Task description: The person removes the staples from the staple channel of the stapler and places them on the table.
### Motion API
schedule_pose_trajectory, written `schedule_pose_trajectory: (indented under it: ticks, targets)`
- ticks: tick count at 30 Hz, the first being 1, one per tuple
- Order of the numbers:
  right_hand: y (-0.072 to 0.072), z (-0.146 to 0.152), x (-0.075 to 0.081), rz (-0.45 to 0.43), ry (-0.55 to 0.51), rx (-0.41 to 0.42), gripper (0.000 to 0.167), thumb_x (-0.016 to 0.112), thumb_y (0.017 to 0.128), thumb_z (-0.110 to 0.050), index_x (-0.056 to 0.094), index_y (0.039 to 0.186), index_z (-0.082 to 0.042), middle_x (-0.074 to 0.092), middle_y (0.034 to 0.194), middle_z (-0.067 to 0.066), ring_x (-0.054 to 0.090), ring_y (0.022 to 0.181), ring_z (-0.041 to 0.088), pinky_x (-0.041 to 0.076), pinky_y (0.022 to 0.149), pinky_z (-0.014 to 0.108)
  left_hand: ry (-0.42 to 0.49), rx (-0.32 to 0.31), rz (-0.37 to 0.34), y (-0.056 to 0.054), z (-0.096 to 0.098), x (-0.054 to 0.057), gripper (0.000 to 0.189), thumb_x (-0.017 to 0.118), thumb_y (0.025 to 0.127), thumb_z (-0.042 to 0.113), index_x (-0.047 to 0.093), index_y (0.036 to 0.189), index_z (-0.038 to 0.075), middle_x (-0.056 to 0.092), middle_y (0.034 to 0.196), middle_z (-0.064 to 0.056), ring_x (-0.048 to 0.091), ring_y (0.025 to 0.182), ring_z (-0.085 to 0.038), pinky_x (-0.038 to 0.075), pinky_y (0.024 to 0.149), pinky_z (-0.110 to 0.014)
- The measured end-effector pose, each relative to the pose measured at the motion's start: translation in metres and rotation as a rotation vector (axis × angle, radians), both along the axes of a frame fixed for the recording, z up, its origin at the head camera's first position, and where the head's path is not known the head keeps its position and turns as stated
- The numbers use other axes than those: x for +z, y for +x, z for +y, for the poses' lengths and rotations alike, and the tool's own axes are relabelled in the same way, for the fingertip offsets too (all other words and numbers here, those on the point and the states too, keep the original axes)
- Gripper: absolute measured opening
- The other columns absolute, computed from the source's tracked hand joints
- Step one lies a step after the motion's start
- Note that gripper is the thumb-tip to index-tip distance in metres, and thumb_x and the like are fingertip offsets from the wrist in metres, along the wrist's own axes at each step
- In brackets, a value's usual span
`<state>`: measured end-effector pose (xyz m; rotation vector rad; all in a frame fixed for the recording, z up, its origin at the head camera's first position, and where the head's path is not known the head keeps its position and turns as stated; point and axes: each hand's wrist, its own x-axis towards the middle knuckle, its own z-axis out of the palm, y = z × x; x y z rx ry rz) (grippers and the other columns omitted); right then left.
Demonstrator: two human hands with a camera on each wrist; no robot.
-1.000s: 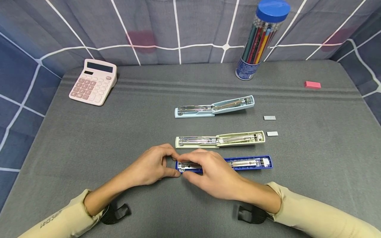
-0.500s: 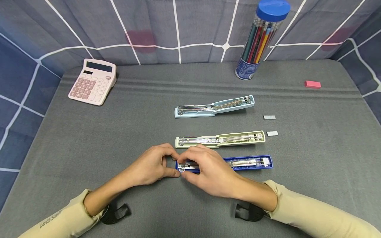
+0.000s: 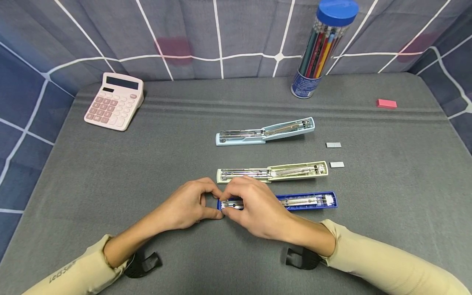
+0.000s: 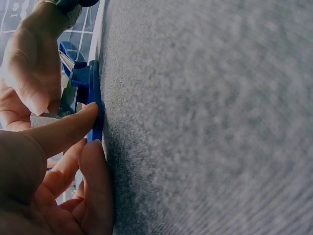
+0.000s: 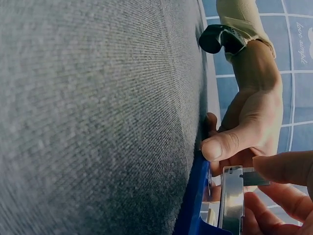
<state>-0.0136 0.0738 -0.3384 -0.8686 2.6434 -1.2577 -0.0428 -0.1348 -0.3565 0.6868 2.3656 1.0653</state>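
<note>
A blue stapler [image 3: 307,200], opened out flat, lies nearest the person. My left hand [image 3: 189,205] holds the left end of its base between thumb and fingers. Over that same end, my right hand [image 3: 258,207] pinches a strip of staples [image 5: 257,177] between thumb and fingers. In the left wrist view the staple strip [image 4: 43,119] sits at the end of the stapler's metal magazine, under the right thumb. The right hand hides the stapler's middle in the head view. Just beyond lies a pale green stapler [image 3: 298,171], also opened out.
A light blue opened stapler [image 3: 289,128] lies farther back. Two staple strips [image 3: 333,145] rest to the right of the staplers. A pink calculator [image 3: 114,101] stands at the back left, a pencil tub [image 3: 321,53] at the back, and a pink eraser [image 3: 386,103] at the right.
My right hand has shifted slightly left and away from the person, its thumb now over the stapler's left end. The left hand keeps its place on the base.
</note>
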Motion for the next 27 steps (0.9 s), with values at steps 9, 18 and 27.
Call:
schedule_pose_trajectory:
  ticks: [9,18,27]
  targets:
    - [-0.0002,0.003,0.002,-0.02,0.026,0.005,0.015,0.079,0.081,-0.011,0.07,0.092,-0.015,0.066,0.091,-0.01,0.058,0.086,0.01,0.049,0.075,0.029,0.006,0.006,0.006,-0.0001,0.0,0.0001,0.03,0.089,0.072,0.016,0.074,0.098,0.015,0.061,0.091,0.009,0.05,0.054,-0.006,0.046,0.05,-0.026]
    - [-0.0013,0.0031,0.0003,-0.001,0.047,0.002,0.02,0.084,0.08,-0.019,0.066,0.089,-0.015,0.063,0.086,-0.009,0.056,0.081,0.01,0.047,0.071,0.029,0.009,0.003,0.003,0.0,-0.0004,-0.0015,0.031,0.089,0.072,0.016,0.074,0.099,0.014,0.062,0.093,0.008,0.05,0.054,-0.006,0.046,0.049,-0.026]
    - [-0.0045,0.0093,0.007,0.03,0.127,0.028,0.016,0.08,0.08,-0.01,0.068,0.088,-0.016,0.063,0.083,-0.011,0.055,0.076,0.007,0.048,0.068,0.028,0.02,0.005,-0.004,-0.0001,-0.0001,-0.0017,0.03,0.089,0.072,0.015,0.074,0.098,0.013,0.063,0.095,0.007,0.05,0.053,-0.006,0.046,0.049,-0.025]
